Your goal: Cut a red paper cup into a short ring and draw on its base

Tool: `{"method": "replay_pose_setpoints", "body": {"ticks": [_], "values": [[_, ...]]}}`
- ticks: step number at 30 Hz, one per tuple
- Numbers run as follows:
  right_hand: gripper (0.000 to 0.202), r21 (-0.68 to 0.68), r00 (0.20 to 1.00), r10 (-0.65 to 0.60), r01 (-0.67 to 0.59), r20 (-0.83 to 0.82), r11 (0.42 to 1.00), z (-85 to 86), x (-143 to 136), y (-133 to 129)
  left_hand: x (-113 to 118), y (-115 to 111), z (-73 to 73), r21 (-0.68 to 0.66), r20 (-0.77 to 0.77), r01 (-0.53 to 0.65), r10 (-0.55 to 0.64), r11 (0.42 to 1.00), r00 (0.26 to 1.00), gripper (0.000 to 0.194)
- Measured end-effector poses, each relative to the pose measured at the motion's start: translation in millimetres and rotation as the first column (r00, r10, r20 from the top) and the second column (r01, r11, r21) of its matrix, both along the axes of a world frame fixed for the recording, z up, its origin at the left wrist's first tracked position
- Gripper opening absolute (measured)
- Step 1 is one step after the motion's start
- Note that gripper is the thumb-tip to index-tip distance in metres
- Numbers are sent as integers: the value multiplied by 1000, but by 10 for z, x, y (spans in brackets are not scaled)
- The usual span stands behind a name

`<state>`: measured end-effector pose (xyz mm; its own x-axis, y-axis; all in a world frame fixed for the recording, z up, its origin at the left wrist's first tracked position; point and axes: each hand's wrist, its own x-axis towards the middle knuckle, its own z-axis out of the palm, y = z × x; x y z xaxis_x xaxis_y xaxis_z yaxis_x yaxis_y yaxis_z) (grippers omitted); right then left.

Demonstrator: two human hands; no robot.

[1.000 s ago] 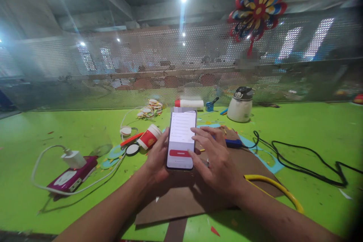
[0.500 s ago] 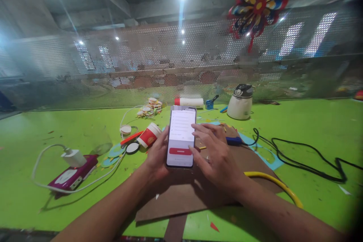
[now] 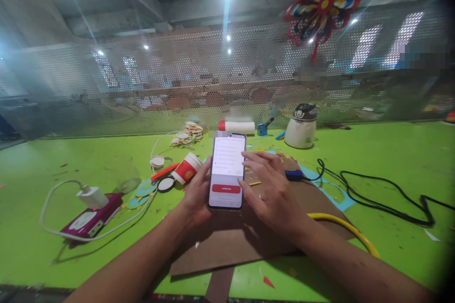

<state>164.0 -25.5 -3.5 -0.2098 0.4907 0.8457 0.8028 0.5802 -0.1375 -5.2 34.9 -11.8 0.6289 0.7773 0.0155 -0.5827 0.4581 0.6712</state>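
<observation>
A lit smartphone [image 3: 227,165] stands upright above the brown cardboard [image 3: 227,248], its screen facing me with a red bar low on it. My left hand [image 3: 196,194] grips the phone from its left side and lower back. My right hand [image 3: 270,194] is beside the phone's right edge, fingers apart and holding nothing, the fingertips at or just over the screen edge. Whether they touch the glass I cannot tell. Beyond my left hand lies a red and white paper cup [image 3: 187,169] on its side. A blue tool handle [image 3: 294,175] with a black cord lies past my right hand.
On the green table, a purple power strip [image 3: 92,218] with a white charger [image 3: 93,197] lies at left. A black cable [image 3: 387,213] loops at right, near a yellow tube [image 3: 351,228]. A white kettle-like jug [image 3: 300,128] stands at the back before a perforated metal screen [image 3: 159,80].
My right hand's fingers have shifted slightly at the phone's right edge. The phone stays in my left hand, almost unmoved. The view has tilted very slightly.
</observation>
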Motion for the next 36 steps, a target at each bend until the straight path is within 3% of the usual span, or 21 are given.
{"method": "replay_pose_setpoints", "body": {"ticks": [11, 19, 25, 36], "values": [[30, -8, 1000, 11, -12, -22, 1000, 0, 3, -3, 8, 43, -56, 11, 43, 35, -35, 999, 998, 59], [30, 33, 999, 38, -37, -34, 999, 6, -1, -19, -5, 20, -20, -3, 38, 66, -66, 998, 997, 61], [26, 35, 994, 103, -102, -35, 994, 28, -34, -59, 12, 9, 23, -52, 30, -6, 7, 999, 1000, 60], [23, 13, 992, 123, -123, -4, 992, -11, -50, -67, -3, -5, 50, -43, 101, 101, -97, 994, 990, 59]]}}
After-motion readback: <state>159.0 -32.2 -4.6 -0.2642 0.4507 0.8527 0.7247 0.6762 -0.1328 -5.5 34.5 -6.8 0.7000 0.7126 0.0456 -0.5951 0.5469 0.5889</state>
